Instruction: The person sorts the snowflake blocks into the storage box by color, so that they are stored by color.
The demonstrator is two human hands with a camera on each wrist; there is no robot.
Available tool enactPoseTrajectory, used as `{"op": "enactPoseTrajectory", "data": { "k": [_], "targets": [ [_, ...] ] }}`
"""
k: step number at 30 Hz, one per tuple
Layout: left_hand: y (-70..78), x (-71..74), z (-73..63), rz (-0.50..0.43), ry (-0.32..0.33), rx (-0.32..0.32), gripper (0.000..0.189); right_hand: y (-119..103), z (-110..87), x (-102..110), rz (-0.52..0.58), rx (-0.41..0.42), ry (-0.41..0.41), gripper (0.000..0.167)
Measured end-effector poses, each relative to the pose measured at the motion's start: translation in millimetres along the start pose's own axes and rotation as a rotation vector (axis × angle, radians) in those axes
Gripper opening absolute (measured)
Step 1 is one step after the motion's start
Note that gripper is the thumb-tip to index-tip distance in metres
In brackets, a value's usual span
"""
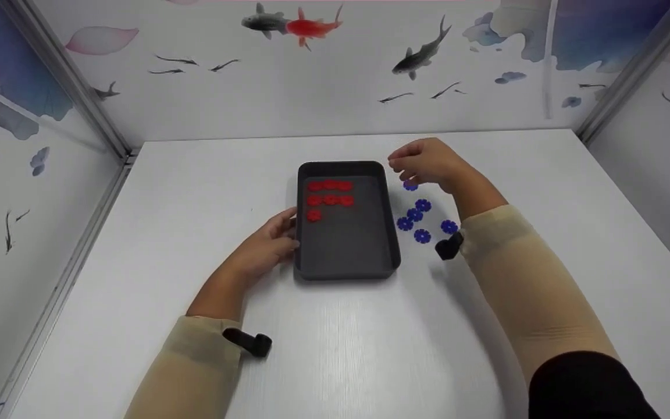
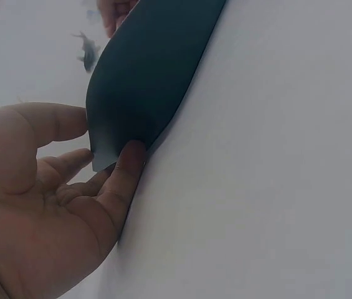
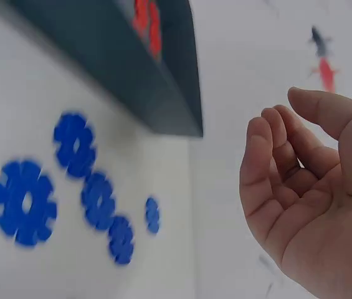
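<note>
A dark grey rectangular tray [image 1: 348, 256] lies on the white table. Red notched discs [image 1: 330, 199] are set out inside it, two rows of three and a single one starting a third row. My left hand [image 1: 264, 244] touches the tray's left wall; in the left wrist view its fingertips lie against the dark side [image 2: 144, 75]. Past the tray's far right corner, my right hand [image 1: 428, 162] hovers with loosely bent fingers. In the right wrist view a gap shows between its thumb and fingers [image 3: 260, 152], with nothing held. A blue disc [image 1: 410, 185] is partly hidden below it.
Several blue notched discs [image 1: 422, 235] lie scattered right of the tray, some touching one another. White panels with painted fish [image 1: 419, 57] enclose the table [image 1: 335, 349] at the back and sides. Black wrist straps [image 1: 255, 344] stick out from both sleeves.
</note>
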State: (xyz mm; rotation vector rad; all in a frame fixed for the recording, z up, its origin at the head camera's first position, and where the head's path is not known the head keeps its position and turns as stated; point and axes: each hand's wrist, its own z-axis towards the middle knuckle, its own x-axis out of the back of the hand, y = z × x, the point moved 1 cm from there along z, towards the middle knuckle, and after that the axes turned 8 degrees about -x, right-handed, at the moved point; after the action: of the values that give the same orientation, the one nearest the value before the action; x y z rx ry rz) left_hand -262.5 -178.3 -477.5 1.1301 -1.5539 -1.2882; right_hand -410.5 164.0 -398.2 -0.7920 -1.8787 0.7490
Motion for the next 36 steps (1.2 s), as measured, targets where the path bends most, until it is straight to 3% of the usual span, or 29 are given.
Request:
{"op": "enactPoseTrajectory", "data": {
  "k": [6,11,25,36],
  "targets": [
    [0.0,0.4,0.8,-0.003,-0.001,0.003,0.075,31.9,18.4,8.5,0.032,-0.127,0.052,0.039],
    [0.2,0.0,0.1,0.001,-0.003,0.0,0.075,49.1,29.0,6.1,-0.014,-0.213,0.123,0.045],
    [-1.5,0.6,1.1,0.024,0.005,0.017,0.075,59.4,38.7,4.0,-0.229,-0.241,0.133,0.044],
    [-2.5,2.0,1.2,0.008,-0.009,-0.001,0.076,60.7,38.8,2.6,-0.232,-0.215,0.143,0.04]
  ]
}}
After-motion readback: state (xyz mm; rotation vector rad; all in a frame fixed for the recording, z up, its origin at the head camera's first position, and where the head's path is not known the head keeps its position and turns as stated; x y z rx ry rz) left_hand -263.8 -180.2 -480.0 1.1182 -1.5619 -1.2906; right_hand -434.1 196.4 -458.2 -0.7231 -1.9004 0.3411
